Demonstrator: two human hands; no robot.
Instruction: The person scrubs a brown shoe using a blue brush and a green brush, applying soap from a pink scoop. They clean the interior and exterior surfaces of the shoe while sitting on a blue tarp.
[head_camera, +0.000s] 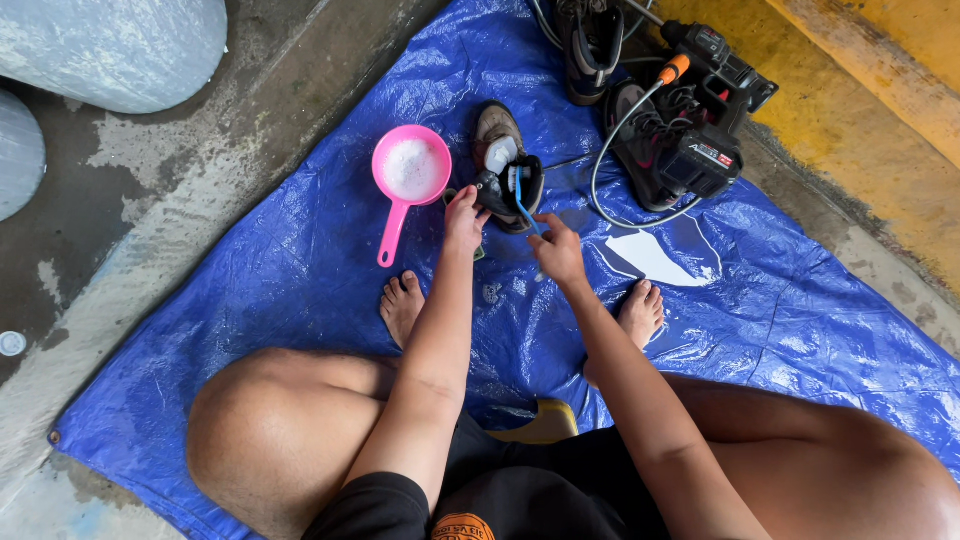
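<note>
A worn brown and black shoe (502, 150) lies on the blue tarp (300, 250) in front of me. My left hand (464, 218) grips the near end of the shoe. My right hand (558, 250) holds a blue-handled toothbrush (521, 193) whose white head rests on the shoe's opening. A pink scoop (410, 172) with foamy white water stands just left of the shoe.
A black and red pressure washer (705, 130) with a hose sits at the back right over a dark shoe (640, 140). Another dark shoe (590, 45) lies at the top. White sacks (110, 45) stand at the far left on wet concrete. My bare feet rest on the tarp.
</note>
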